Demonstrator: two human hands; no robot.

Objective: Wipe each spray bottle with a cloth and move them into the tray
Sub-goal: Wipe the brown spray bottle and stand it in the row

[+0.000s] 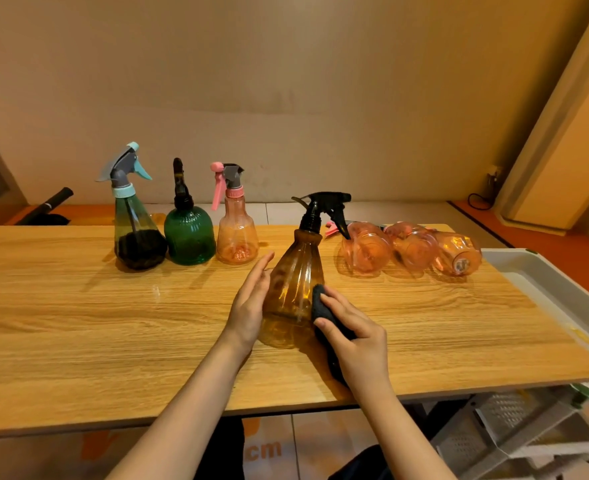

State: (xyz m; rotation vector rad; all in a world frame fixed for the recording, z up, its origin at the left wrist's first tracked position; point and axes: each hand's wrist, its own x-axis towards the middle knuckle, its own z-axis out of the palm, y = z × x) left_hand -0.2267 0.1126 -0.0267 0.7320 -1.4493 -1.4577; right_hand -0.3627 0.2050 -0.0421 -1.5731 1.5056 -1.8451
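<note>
A person's two bare forearms reach over the near edge of a long wood-grain table (78,341), meeting at an amber, ribbed plastic spray bottle with a black trigger head (295,289) that stands upright on the tabletop. The right hand (359,341), on the bottle's right, has its fingers curled around a dark folded cloth (322,308) and presses it against the bottle's lower wall. The left hand (251,299) lies flat against the bottle's left side, fingers straight and together, gripping nothing. Behind the amber bottle to its right, three clear pink plastic spray bottles (412,247) lie on their sides in a row, touching one another. Further right of them, a white plastic tray (542,271) sits at the table's end. Behind the amber bottle to its left stand a pink bottle with a grey-and-pink trigger (236,233), a round green bottle with a dark head (189,233), and a smoky teal-capped conical bottle (135,226).
</note>
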